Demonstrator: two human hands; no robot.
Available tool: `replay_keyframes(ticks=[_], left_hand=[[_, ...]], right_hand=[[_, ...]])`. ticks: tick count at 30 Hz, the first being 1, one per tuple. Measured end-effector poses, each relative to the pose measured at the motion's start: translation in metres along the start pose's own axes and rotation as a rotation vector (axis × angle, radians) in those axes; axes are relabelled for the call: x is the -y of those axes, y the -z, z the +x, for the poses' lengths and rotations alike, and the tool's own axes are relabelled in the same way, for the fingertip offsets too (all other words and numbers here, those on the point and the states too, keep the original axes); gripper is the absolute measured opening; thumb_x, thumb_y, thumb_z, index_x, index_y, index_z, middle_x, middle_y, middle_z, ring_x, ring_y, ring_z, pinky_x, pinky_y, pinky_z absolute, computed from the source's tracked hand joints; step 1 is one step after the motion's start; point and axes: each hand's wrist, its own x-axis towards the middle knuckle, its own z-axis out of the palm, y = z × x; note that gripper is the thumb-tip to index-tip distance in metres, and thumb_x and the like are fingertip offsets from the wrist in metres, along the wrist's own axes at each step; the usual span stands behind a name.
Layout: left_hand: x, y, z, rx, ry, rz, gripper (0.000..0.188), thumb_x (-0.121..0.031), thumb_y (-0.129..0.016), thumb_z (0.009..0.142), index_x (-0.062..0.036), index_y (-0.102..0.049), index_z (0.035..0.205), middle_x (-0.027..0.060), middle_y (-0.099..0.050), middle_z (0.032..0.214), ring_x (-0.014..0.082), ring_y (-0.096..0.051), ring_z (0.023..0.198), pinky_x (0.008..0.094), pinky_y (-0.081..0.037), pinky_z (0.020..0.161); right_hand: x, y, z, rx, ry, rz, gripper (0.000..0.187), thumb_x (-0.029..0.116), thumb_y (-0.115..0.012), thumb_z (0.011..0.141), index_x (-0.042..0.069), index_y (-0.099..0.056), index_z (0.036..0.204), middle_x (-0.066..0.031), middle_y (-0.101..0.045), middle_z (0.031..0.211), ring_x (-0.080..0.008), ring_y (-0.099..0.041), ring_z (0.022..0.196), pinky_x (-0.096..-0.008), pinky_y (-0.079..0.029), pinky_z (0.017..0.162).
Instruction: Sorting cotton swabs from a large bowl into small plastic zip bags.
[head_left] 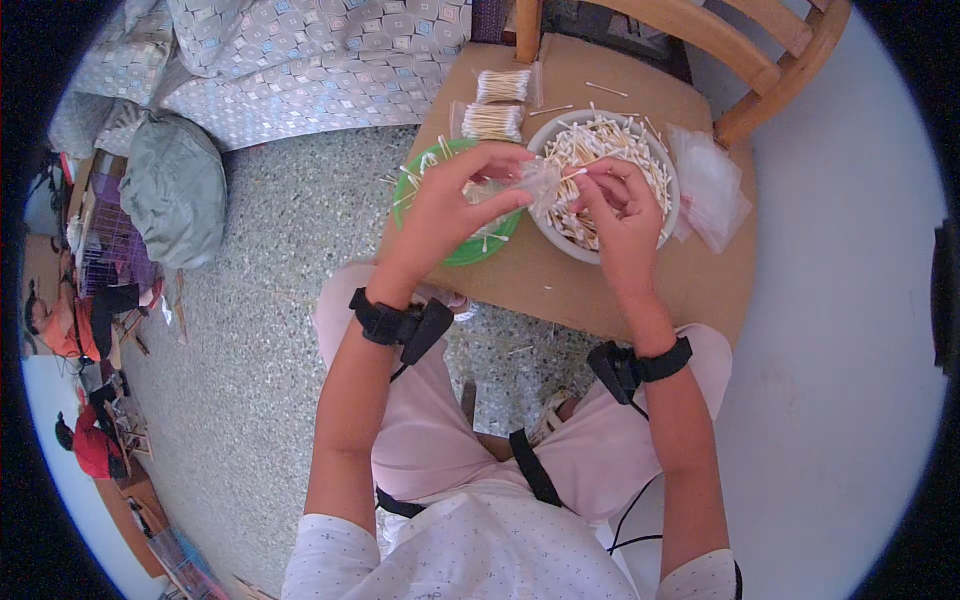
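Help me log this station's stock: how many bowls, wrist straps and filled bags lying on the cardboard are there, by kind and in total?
Bowls: 2 (green one, white one)
Wrist straps: 2
Filled bags: 2
Total: 6

Green bowl (474,256), white bowl (568,247), white-tipped swabs (605,145); speckled grey floor (275,290)

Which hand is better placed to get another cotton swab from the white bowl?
Probably the right hand: it's over the white bowl, near the swabs. The left hand is over the green bowl, holding a clear bag.
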Motion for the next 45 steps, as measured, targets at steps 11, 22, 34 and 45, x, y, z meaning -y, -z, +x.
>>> replay_keyframes(ticks=[11,22,34,45], left_hand=[[0.004,-0.008,-0.001,-0.090,0.019,-0.037,0.040,-0.012,-0.075,0.079,-0.0057,-0.061,0.116,0.0033,-0.064,0.110,0.0129,-0.060,0.097,0.0287,-0.048,0.086],[0.006,-0.016,-0.002,-0.132,-0.074,-0.008,0.039,-0.019,-0.078,0.077,-0.0068,-0.064,0.111,0.0037,-0.066,0.096,0.0131,-0.060,0.082,0.0276,-0.047,0.076],[0.006,-0.012,0.004,-0.171,-0.013,-0.552,0.038,-0.016,-0.072,0.084,-0.0047,-0.061,0.118,0.0053,-0.066,0.106,0.0134,-0.061,0.096,0.0270,-0.047,0.086],[0.013,0.011,0.002,-0.275,0.038,-0.318,0.016,-0.013,-0.064,0.091,-0.0026,-0.063,0.103,0.0028,-0.064,0.101,0.0110,-0.059,0.094,0.0252,-0.047,0.085]], right_hand=[[0.006,0.010,0.000,-0.092,0.077,0.105,0.017,0.002,-0.062,0.089,0.002,-0.054,0.104,-0.0093,-0.068,0.098,-0.0095,-0.061,0.078,-0.0227,-0.051,0.063],[0.007,-0.002,-0.007,0.130,-0.061,0.037,0.015,0.006,-0.063,0.089,0.000,-0.061,0.102,-0.0071,-0.068,0.098,-0.0108,-0.062,0.078,-0.0242,-0.051,0.070],[0.020,0.001,-0.006,0.155,0.101,-0.267,0.014,0.008,-0.063,0.087,0.000,-0.070,0.097,-0.0101,-0.069,0.099,-0.0189,-0.064,0.093,-0.0292,-0.051,0.079],[0.031,0.037,0.013,0.165,0.682,-0.805,0.015,0.007,-0.070,0.080,0.007,-0.072,0.095,-0.0088,-0.066,0.114,-0.0232,-0.066,0.094,-0.0343,-0.053,0.079]])
